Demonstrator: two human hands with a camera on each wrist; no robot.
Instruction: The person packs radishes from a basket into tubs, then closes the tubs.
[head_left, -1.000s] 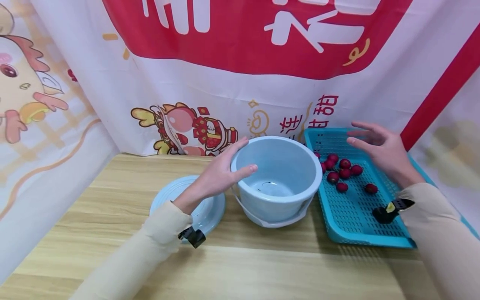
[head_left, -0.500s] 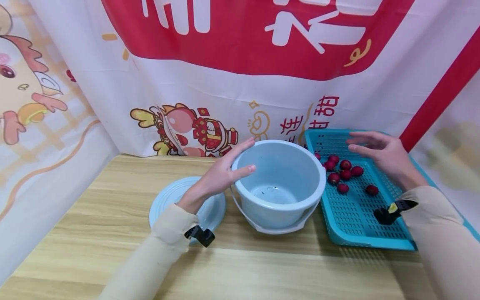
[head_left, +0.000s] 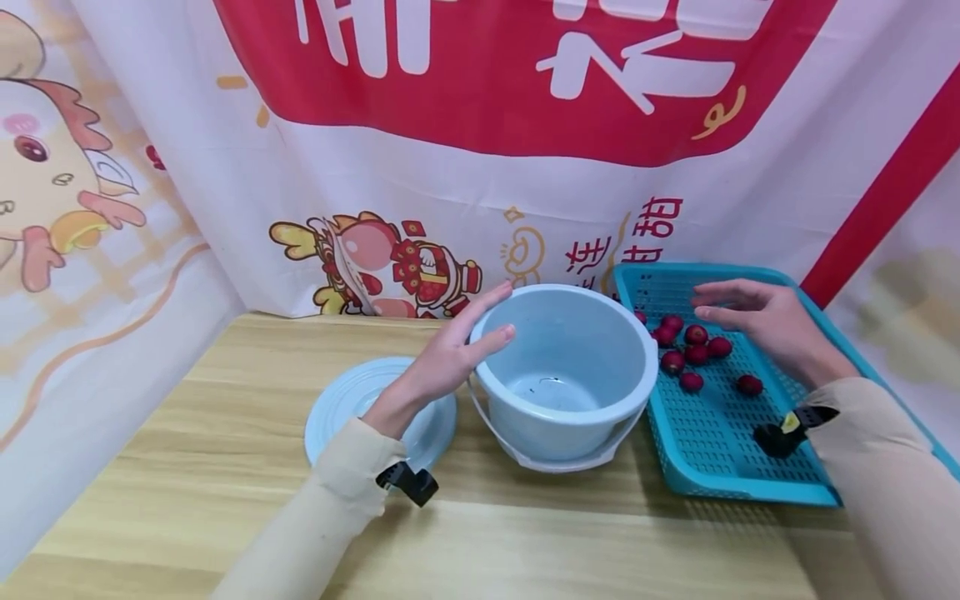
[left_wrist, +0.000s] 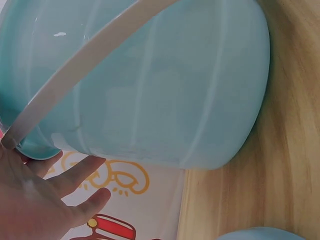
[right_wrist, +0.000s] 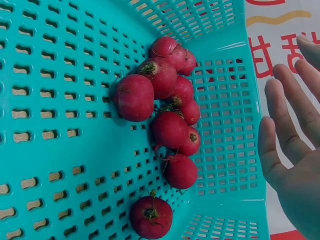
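A light blue bucket (head_left: 561,433) stands upright on the wooden table, its pale handle (left_wrist: 80,65) hanging down at the front. Small dark specks lie on the bucket's floor. At the bucket's left rim my left hand (head_left: 442,358) rests with extended fingers, the thumb reaching over the edge. My right hand (head_left: 780,325) hovers above the teal basket (head_left: 750,487), fingers loosely bent and holding nothing. Several red radishes (right_wrist: 170,129) are bunched inside that basket near one wall; another radish (right_wrist: 150,217) lies apart from the bunch.
To the bucket's left is a round light blue lid (head_left: 337,408), partly covered by my left forearm. The basket sits close against the bucket's right side. A printed cloth (head_left: 435,179) hangs behind the table, with more cloth at both sides.
The bucket has shifted slightly toward me with my left hand at its rim. My right hand has lowered a little over the basket. The radishes lie as before.
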